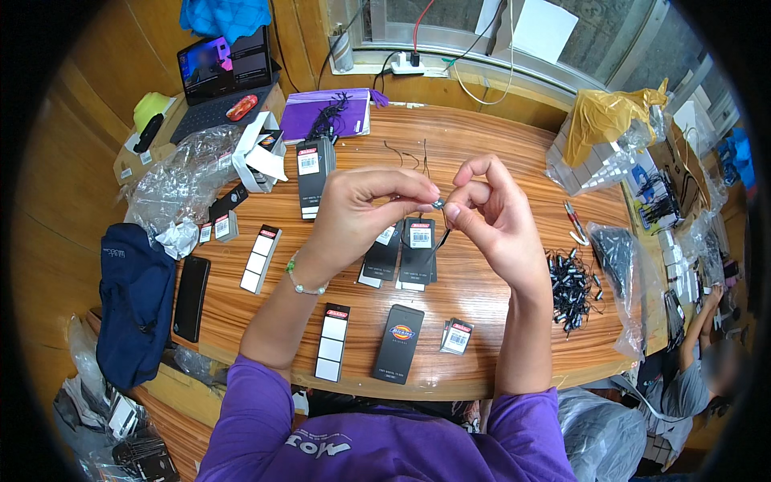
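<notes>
Lying at the far left edge of the wooden tabletop [482, 145] are a dark blue bag [132, 301] and, just right of it, a black phone [191, 297], with crumpled clear plastic [181, 181] farther back near an open laptop [221, 76]. Moving right, a long black-and-white card strip [260, 259] lies on the wood, and another one [332, 341] sits at the near edge beside a black hang tag [399, 343]. Above the middle of the tabletop, the left hand [357, 213] is curled nearly closed, thumb and forefinger pinched on a small dark fastener [438, 204] held up in the air. The right hand [490, 217] meets it there, its thumb and forefinger also pinched tight on the thin dark string [440, 241] that hangs from the fastener; the other fingers are bent and raised. Below the hands lies a small fan of black tags with white labels [414, 253]. Farther right a heap of black fasteners [572, 289] rests on the wood, next to a clear bag [622, 265] and a stack of cards under a yellow bag [610, 120].
</notes>
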Demonstrator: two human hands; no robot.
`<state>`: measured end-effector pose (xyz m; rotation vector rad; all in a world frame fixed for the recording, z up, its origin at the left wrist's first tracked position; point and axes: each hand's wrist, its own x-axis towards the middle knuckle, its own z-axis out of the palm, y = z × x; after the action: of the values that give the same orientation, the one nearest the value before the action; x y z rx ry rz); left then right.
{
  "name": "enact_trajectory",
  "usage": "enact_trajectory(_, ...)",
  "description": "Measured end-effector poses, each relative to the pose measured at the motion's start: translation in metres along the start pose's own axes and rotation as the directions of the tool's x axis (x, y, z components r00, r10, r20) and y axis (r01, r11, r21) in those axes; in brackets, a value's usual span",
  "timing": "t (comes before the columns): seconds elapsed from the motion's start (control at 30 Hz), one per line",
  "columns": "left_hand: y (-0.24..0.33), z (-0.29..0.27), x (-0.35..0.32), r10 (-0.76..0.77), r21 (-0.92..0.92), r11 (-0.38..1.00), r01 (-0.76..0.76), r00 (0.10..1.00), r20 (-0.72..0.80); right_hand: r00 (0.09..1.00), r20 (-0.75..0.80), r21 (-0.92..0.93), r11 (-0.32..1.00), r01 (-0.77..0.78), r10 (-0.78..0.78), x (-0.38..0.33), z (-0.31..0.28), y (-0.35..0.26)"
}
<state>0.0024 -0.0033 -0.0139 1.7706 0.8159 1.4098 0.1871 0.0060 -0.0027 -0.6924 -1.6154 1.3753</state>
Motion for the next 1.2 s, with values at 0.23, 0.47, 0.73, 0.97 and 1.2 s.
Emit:
enact_trajectory(0.23,0.001,0.001,-0.002,-0.11,-0.139,0.984,0.109,0.994,0.001,0.998,0.043,0.199,0.979,-0.048,0.04,0.001,0.0,0.0)
enact_trajectory(0.47,0.008,0.003,-0.003,-0.129,-0.254,0.96,0.121,0.992,-0.012,0.989,0.073,0.295,0.95,0.105,-0.132,0.008,-0.003,0.012)
enact_trajectory(0.73,0.005,0.005,-0.005,-0.124,-0.314,0.943,0.112,0.992,-0.021,0.992,0.079,0.309,0.949,0.07,-0.099,0.009,0.001,0.015)
enact_trajectory(0.97,0.0,0.005,0.0,-0.031,-0.051,0.998,0.025,0.991,-0.13,0.997,0.072,0.142,0.989,0.028,-0.039,0.013,-0.001,0.02)
enact_trajectory(1.2,-0.019,0.003,0.008,0.077,0.339,0.94,-0.039,0.992,-0.098,0.99,0.009,0.171,0.975,-0.141,0.142,0.02,0.004,0.039)
